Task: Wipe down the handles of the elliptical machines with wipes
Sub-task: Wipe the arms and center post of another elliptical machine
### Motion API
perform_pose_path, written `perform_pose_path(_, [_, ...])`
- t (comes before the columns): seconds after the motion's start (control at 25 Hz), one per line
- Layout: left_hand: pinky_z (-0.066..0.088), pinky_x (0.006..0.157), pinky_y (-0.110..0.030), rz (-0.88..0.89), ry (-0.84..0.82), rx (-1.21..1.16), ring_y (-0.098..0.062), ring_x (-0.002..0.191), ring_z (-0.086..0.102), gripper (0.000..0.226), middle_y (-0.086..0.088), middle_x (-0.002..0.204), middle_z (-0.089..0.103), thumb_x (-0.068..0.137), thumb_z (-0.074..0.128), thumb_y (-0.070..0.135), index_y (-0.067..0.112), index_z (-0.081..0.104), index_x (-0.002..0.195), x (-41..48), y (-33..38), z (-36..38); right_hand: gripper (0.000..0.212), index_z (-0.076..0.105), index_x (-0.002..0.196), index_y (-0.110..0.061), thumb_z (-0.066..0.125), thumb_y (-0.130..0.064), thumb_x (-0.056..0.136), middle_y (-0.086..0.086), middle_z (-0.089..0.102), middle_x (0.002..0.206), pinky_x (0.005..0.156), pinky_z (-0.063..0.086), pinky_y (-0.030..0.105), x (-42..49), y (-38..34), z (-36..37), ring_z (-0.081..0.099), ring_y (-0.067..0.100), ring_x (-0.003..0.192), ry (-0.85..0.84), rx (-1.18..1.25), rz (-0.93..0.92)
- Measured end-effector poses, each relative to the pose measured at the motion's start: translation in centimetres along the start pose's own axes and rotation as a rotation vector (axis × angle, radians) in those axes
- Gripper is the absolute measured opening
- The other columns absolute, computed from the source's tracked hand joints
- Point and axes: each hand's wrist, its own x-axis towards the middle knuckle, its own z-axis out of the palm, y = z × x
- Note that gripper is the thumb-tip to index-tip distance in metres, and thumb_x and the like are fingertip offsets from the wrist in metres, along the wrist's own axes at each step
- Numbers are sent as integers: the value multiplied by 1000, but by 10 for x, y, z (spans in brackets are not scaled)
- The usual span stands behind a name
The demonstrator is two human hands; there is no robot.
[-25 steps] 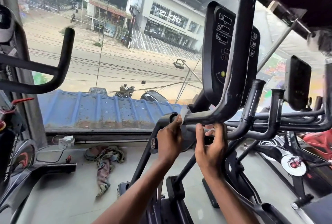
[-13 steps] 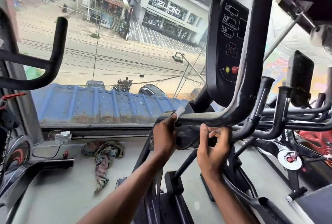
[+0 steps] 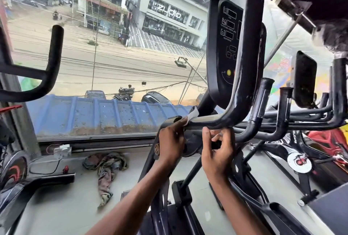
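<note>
A black curved handle (image 3: 243, 76) of the elliptical machine runs from a horizontal bar near the middle up to the top right, in front of the black console (image 3: 222, 50). My left hand (image 3: 171, 140) pinches a white wipe (image 3: 192, 116) against the left end of that horizontal bar. My right hand (image 3: 218, 152) is just below the bar, fingers curled around a lower dark part of the frame; a bit of white shows between its fingers.
A second machine's handle (image 3: 50, 61) stands at the left. More black handles (image 3: 282, 114) and another console (image 3: 305, 78) crowd the right. A crumpled cloth (image 3: 105, 167) lies on the floor by the window. The machine's frame and pedals (image 3: 188, 197) are below my arms.
The view has shifted slightly; my hands stay in nearly the same places on the bar, the left with the wipe at the bar's left end.
</note>
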Motion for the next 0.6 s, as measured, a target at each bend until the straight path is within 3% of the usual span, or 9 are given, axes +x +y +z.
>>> perform_pose_path(0.08, [55, 91, -19, 154, 24, -121, 0, 108, 70, 44, 4, 116, 77, 88, 53, 0, 18, 77, 120, -12, 29, -4, 37, 60, 94, -8, 61, -45, 101, 1, 56, 82, 72, 47, 40, 0, 0, -1, 53, 23, 74, -24, 6, 3])
perform_pose_path(0.16, [54, 92, -18, 237, -7, -139, -3, 111, 70, 46, 3, 119, 76, 86, 51, 3, 16, 76, 123, -13, 38, -9, 31, 61, 97, -9, 62, -40, 100, 1, 56, 82, 72, 47, 39, 0, -1, -3, 53, 24, 74, -42, 6, 6])
perform_pose_path(0.28, [53, 77, -23, 58, -96, 67, -14, 101, 74, 53, -3, 110, 79, 80, 52, 4, 20, 74, 125, 1, 8, -7, 28, 59, 92, -9, 65, -35, 99, 2, 55, 80, 71, 47, 40, 2, 0, -4, 51, 24, 73, -42, -17, -8])
perform_pose_path(0.4, [56, 82, -33, -132, -123, 174, -22, 104, 75, 57, -7, 108, 79, 81, 52, -5, 21, 74, 126, 9, -11, -4, 26, 58, 90, -8, 67, -31, 98, 2, 54, 79, 69, 46, 41, 3, 3, -4, 51, 25, 72, -46, -13, -19])
perform_pose_path(0.48, [60, 87, -34, -80, -64, 64, -16, 103, 75, 58, -4, 110, 79, 78, 46, 4, 21, 74, 126, 4, 3, 0, 25, 59, 91, -8, 67, -31, 98, 3, 54, 80, 70, 46, 41, 2, 5, -4, 51, 25, 72, -45, -14, -14])
perform_pose_path(0.6, [56, 92, -20, 97, 20, -81, -3, 109, 70, 51, 3, 118, 77, 86, 45, 7, 16, 74, 127, -19, 31, -1, 28, 60, 93, -8, 65, -35, 99, 4, 55, 80, 70, 46, 38, 2, 5, -4, 52, 25, 72, -48, -2, -12])
